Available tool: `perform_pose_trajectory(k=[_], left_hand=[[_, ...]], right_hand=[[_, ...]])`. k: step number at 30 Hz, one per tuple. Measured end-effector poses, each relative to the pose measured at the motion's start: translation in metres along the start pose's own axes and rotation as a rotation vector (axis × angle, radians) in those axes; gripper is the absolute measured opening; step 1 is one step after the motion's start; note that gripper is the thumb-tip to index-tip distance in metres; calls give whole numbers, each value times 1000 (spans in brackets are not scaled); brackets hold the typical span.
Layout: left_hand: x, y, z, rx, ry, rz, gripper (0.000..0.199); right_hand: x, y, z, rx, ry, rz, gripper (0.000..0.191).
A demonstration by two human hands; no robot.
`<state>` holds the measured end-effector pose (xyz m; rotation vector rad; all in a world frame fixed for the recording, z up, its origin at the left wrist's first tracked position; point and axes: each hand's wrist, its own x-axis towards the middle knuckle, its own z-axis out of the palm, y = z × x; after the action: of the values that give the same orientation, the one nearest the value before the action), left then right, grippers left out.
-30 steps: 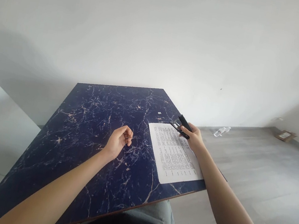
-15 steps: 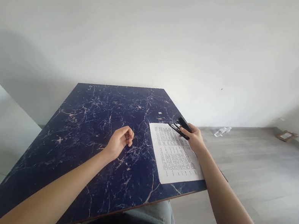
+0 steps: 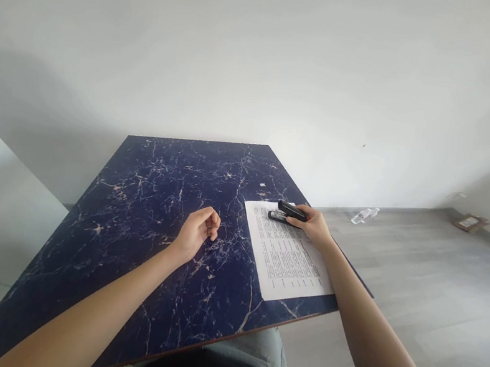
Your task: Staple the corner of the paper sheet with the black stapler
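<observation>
In the head view my right hand (image 3: 314,226) is closed around a black stapler (image 3: 292,211), which points to the left. A narrow gap shows between the stapler's upper and lower arms. The stapler is over the upper part of a printed sheet of paper (image 3: 290,261) near the table's right edge; whether it touches the sheet I cannot tell. My left hand (image 3: 198,232) rests on the blue table to the left of the paper, fingers curled in, with nothing visible in them.
The dark blue marble-patterned table (image 3: 162,194) stands against a pale wall (image 3: 249,51). A small white scrap (image 3: 262,185) lies beyond the paper. On the floor to the right are a clear plastic bottle (image 3: 365,215) and a brown object (image 3: 470,222) by the wall.
My right hand has turned the stapler, so its front now points left and sits lower over the sheet. Its arms are closer together. My left hand and the paper stay put.
</observation>
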<state>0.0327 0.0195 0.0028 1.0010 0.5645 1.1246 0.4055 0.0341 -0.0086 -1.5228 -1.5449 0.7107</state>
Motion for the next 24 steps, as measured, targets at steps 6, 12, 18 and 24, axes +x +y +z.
perform_pose_trajectory(k=[6, 12, 18, 24], left_hand=[[0, 0, -1, 4, -12, 5, 28], [0, 1, 0, -6, -15, 6, 29], [0, 0, 0, -10, -10, -5, 30], [1, -2, -2, -15, -17, -2, 29]], right_hand=[[0, 1, 0, -22, -21, 3, 43], [1, 4, 0, -23, -39, 7, 44], [1, 3, 0, -44, -43, 24, 49], [0, 1, -2, -35, -3, 15, 52]])
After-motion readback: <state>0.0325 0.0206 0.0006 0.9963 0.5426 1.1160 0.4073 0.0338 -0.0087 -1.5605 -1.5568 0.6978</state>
